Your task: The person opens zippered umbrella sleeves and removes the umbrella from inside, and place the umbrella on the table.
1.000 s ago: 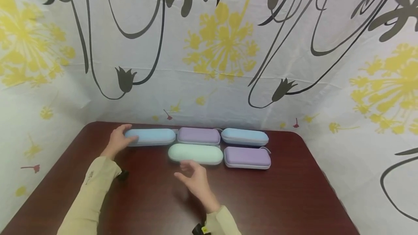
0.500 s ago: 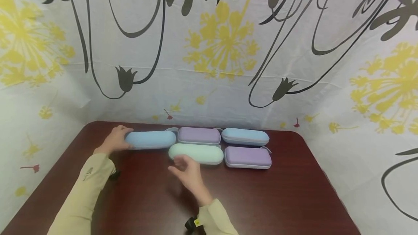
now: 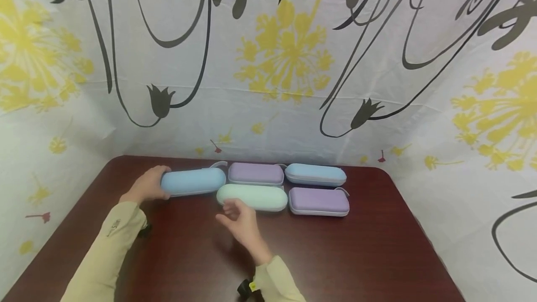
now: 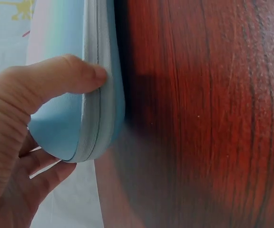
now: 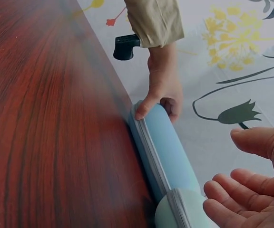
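Observation:
A light blue zippered glasses case [image 3: 193,181] lies at the left end of the back row. My left hand [image 3: 147,184] grips its left end. In the left wrist view the thumb [image 4: 87,76] presses on the zip side, with the fingers round the far side. My right hand [image 3: 243,227] is held in front of the mint green glasses case [image 3: 251,198], fingers loosely bent and holding nothing. In the right wrist view the right palm [image 5: 256,190] is beside the mint case [image 5: 187,211], whose end meets the blue case [image 5: 168,142].
A purple case [image 3: 256,174] and another blue case [image 3: 315,175] continue the back row. A second purple case [image 3: 319,202] lies right of the mint one. All rest on the dark red wooden table [image 3: 356,255], with a patterned cloth [image 3: 268,125] behind.
My left hand has drawn the left blue case slightly toward me, and its left end now sits nearer. The right hand has shifted a little left and forward.

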`<action>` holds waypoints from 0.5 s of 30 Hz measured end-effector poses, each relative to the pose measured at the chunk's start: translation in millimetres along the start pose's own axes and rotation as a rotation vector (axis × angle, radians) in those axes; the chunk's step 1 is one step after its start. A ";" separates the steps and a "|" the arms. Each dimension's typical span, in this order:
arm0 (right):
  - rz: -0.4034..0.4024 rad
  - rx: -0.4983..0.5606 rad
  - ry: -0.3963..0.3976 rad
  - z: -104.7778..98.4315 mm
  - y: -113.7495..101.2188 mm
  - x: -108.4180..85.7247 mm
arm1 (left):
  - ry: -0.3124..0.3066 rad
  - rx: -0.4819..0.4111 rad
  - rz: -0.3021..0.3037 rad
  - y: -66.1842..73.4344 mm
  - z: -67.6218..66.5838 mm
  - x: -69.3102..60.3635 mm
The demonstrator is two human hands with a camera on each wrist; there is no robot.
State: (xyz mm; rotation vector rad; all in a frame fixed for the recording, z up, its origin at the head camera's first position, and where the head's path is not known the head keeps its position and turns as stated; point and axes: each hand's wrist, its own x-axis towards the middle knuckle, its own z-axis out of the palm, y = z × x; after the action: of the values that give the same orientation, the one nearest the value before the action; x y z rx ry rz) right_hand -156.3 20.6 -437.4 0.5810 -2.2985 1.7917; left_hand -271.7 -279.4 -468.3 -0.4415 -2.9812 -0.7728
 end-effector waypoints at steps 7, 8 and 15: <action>0.025 -0.007 -0.004 7.0 22.5 1.2 | 0.028 -0.025 -0.005 -4.9 -2.0 -11.9; 0.028 -0.008 -0.005 8.4 28.7 1.6 | 0.034 -0.030 -0.005 -5.4 -2.8 -14.8; 0.016 -0.049 -0.015 10.8 44.9 1.6 | 0.052 -0.028 0.020 -10.3 -6.9 -41.5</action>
State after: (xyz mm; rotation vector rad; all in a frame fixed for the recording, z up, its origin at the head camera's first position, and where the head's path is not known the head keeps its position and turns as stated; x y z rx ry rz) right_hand -174.7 19.0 -479.7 0.5719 -2.3558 1.7389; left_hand -235.1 -302.3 -471.2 -0.4440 -2.9169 -0.8118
